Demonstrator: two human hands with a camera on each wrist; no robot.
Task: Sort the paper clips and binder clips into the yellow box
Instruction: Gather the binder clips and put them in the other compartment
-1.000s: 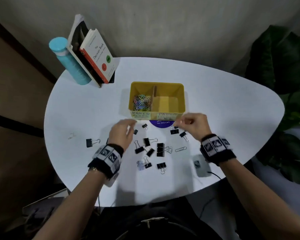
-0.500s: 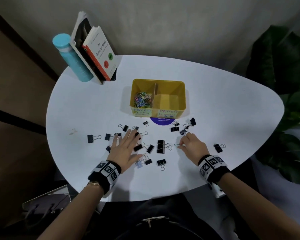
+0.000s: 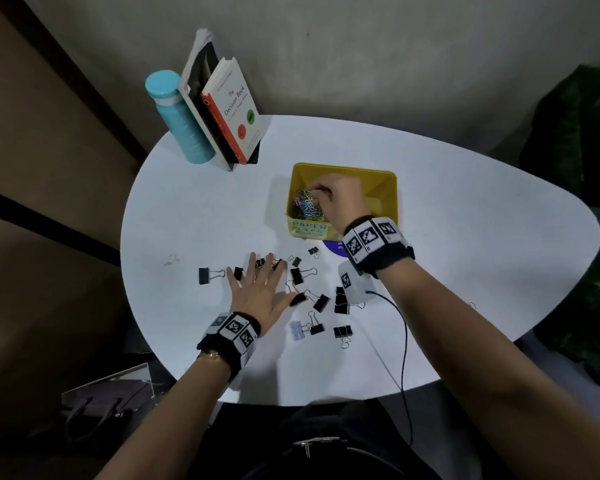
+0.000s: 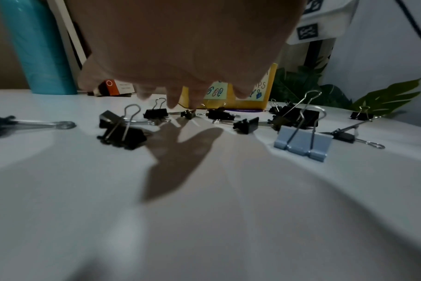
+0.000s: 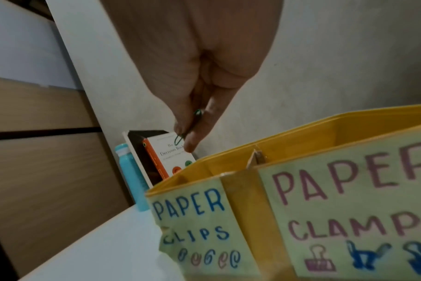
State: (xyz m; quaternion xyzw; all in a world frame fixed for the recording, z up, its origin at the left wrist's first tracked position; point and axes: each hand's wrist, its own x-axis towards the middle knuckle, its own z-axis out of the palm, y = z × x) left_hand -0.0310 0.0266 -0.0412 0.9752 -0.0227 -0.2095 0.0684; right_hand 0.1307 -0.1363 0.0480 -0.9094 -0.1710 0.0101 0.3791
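The yellow box stands mid-table, its front labelled "PAPER CLIPS" on the left and "PAPER CLAMPS" on the right. Colourful paper clips fill its left compartment. My right hand hovers over that compartment, and thumb and forefinger pinch a green paper clip. My left hand lies flat on the table with its fingers spread. It sits among several black binder clips, fingertips at the small ones. A pale blue binder clip lies near my left wrist.
A teal bottle and leaning books stand at the table's back left. A purple disc peeks out under the box. A white device with a black cable hangs under my right wrist. Plant leaves crowd the right side.
My right hand has lifted from the table near the binder clips and moved forward over the box's left compartment with a paper clip. The left hand stays flat on the table.
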